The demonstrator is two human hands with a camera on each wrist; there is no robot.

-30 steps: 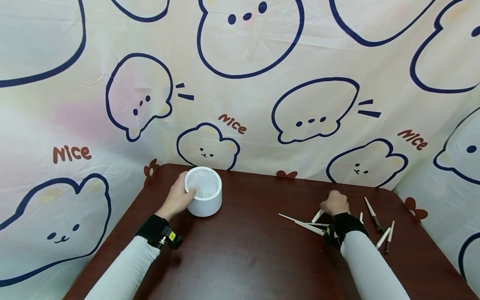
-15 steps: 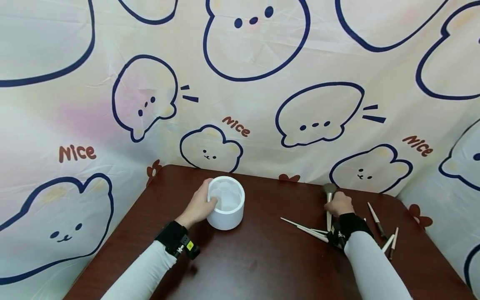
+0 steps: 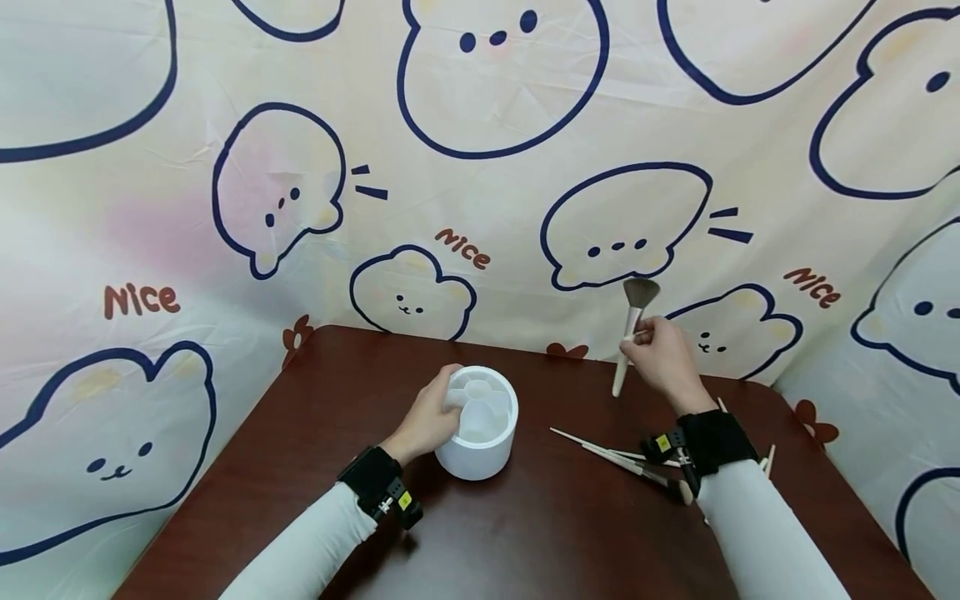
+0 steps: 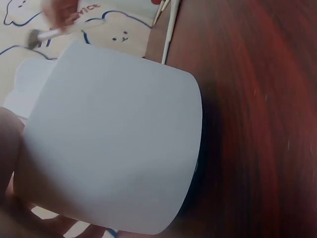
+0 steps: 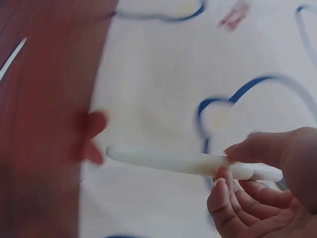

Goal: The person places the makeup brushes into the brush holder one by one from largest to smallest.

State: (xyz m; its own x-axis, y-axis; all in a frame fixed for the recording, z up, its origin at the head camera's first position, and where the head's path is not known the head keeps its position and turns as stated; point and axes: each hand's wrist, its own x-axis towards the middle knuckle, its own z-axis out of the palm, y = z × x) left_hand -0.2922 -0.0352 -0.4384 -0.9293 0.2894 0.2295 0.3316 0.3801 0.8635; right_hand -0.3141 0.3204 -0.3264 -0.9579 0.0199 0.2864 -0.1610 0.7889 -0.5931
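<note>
In the head view my left hand grips the left side of a white round brush holder, its thumb hooked over the rim. Inside the holder are several compartments, and its mouth tilts toward me. The left wrist view is mostly filled by the holder's smooth wall. My right hand pinches a makeup brush by its pale handle, grey fan-shaped bristles up, above the table's far right part. The right wrist view shows the handle between thumb and fingers, its blunt end pointing left.
Several more makeup brushes lie in a loose pile on the dark wooden table, below the right wrist. Other handles show beyond the right sleeve. A printed curtain hangs right behind the table's back edge.
My right hand has picked the brush up from the pile and raised it, moving slightly left. My left hand has brought the holder rightward and toward me, tilting it.
</note>
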